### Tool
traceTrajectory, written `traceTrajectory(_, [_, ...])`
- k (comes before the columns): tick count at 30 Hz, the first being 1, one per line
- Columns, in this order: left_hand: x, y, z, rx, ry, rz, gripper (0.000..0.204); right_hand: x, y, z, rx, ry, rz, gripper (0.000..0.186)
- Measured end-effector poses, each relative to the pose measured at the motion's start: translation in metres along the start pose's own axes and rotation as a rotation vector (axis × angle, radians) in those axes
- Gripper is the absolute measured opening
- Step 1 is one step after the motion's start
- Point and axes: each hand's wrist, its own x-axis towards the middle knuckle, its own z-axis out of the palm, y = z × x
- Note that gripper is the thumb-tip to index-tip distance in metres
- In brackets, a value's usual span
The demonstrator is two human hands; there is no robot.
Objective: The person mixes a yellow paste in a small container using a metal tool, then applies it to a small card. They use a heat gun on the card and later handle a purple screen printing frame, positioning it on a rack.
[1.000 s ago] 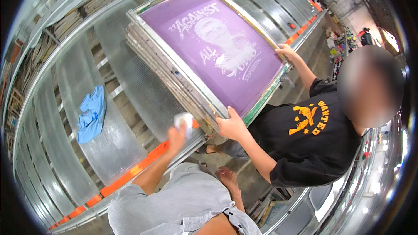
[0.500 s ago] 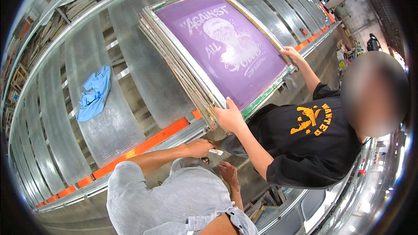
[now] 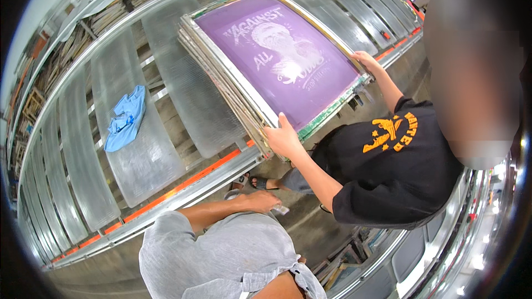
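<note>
My left hand [image 3: 262,201] is in front of my grey shirt, near the table's edge, with its fingers closed. A small pale, partly see-through thing [image 3: 281,209] sticks out at its fingertips; its kind is too small to make out. My right hand is hidden behind my body. Ahead, a person in a black T-shirt grips a stack of screen printing frames, one hand [image 3: 285,137] at the near corner and the other [image 3: 366,61] at the right side. The top screen [image 3: 327,97] has purple mesh with a pale figure and lettering.
A long table with grey glassy panels [image 3: 141,171] and an orange-red edge strip [image 3: 191,174] runs across. A crumpled light blue cloth [image 3: 127,119] lies on one panel. More frames fill racks behind [image 3: 105,16] and low at the right [image 3: 343,257]. The person's body [image 3: 388,171] stands close on my right.
My left hand has moved slightly down, away from the table edge, with the small pale thing. My right hand has dropped out of sight. The other person has leaned closer, still holding the frames.
</note>
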Motion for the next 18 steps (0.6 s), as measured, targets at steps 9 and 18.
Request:
traceTrajectory(9, [0.010,-0.011,0.023,0.145,-0.256,0.008,0.019,-0.031,0.008,0.049,0.171,-0.184,-0.144,0.017])
traceTrajectory(18, [0.008,0.005,0.048,0.236,-0.149,0.092,0.018,-0.002,0.040,0.031,0.021,-0.277,-0.116,0.019])
